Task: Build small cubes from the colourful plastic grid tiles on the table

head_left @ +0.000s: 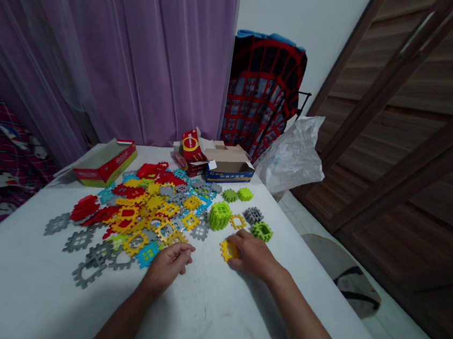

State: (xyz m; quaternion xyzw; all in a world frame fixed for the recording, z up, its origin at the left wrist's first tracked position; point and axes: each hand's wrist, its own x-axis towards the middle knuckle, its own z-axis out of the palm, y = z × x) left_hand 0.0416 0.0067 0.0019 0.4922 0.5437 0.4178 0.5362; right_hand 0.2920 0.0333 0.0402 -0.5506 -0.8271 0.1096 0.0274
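On the white table (204, 302) my right hand (252, 254) has its fingers on a yellow toothed piece (229, 250), gripping its right side. My left hand (170, 266) rests at the near edge of a mixed pile of yellow, red, blue and grey pieces (153, 205); its fingers are curled together, and whatever they hold, if anything, is hidden. A green stack (220, 216) stands beyond the hands. Beside it lie a yellow piece with an opening (238, 222), a dark grey piece (253, 215) and green pieces (261, 231).
A red and green open box (109, 165) sits at the back left. Behind the pile are a blue open carton (229, 171) and a red box (193, 147). A clear plastic bag (293, 155) hangs over the table's right edge.
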